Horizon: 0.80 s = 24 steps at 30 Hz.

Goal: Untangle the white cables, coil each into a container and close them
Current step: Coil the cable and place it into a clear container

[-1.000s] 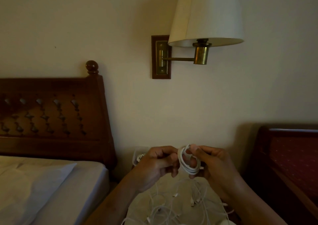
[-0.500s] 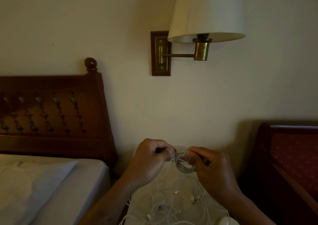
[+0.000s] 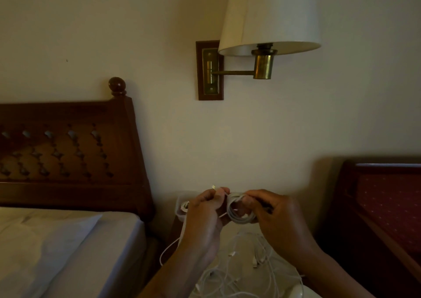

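Our right fingers (image 3: 251, 199) clamp the small white cable coil (image 3: 239, 218); left fingers (image 3: 220, 191), just beside, pinch its loose plug end (image 3: 213, 186).

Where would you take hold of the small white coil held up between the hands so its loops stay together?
Across the bundled strands on the right side of the coil, coming from the right, where the right hand grips it. The loops lie stacked into one band there, so one pinch should trap them all. The left hand pinches the plug end, which sticks up free.
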Each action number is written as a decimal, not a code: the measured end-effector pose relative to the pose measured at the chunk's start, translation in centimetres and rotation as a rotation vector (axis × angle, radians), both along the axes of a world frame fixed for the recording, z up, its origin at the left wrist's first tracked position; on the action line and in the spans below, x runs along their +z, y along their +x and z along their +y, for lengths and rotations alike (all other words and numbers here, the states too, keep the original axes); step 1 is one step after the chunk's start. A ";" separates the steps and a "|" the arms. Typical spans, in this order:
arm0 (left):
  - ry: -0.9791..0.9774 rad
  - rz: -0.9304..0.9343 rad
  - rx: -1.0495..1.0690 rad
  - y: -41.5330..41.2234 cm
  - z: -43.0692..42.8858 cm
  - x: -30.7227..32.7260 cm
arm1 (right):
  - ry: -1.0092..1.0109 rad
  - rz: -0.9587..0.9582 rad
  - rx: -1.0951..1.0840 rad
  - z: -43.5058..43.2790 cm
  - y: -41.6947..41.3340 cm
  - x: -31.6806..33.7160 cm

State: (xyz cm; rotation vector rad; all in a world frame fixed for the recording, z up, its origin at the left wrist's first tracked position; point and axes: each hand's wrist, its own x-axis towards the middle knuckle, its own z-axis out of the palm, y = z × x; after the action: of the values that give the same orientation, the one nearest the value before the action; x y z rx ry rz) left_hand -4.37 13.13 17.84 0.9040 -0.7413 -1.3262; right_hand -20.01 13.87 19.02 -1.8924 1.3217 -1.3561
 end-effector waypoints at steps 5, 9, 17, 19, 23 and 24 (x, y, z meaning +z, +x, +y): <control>0.096 -0.030 0.260 -2.5 -0.5 -0.1 | -0.406 0.474 -0.070 0.1 0.8 -0.6; 0.066 -0.153 0.322 -3.1 -1.0 -0.6 | -0.445 0.609 -0.063 -0.4 1.0 -1.3; 0.003 -0.227 0.335 -1.2 -1.8 -1.2 | -0.204 0.735 -0.030 -0.2 -0.5 -1.2; 0.025 -0.136 0.340 -1.5 -1.9 -1.0 | -0.105 0.688 0.037 -0.5 -0.9 -0.8; 0.060 0.012 0.324 -1.3 -1.8 -0.7 | -0.095 0.616 0.048 -0.5 -1.5 -0.4; 0.064 0.047 0.305 -1.1 -1.8 -0.7 | -0.098 0.621 0.052 -0.5 -1.6 -0.5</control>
State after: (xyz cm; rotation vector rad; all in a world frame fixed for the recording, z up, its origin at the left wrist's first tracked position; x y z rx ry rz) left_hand -5.48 11.34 17.11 0.9909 -0.5034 -1.1012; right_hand -21.57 13.40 18.56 -2.5186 1.4774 -0.8390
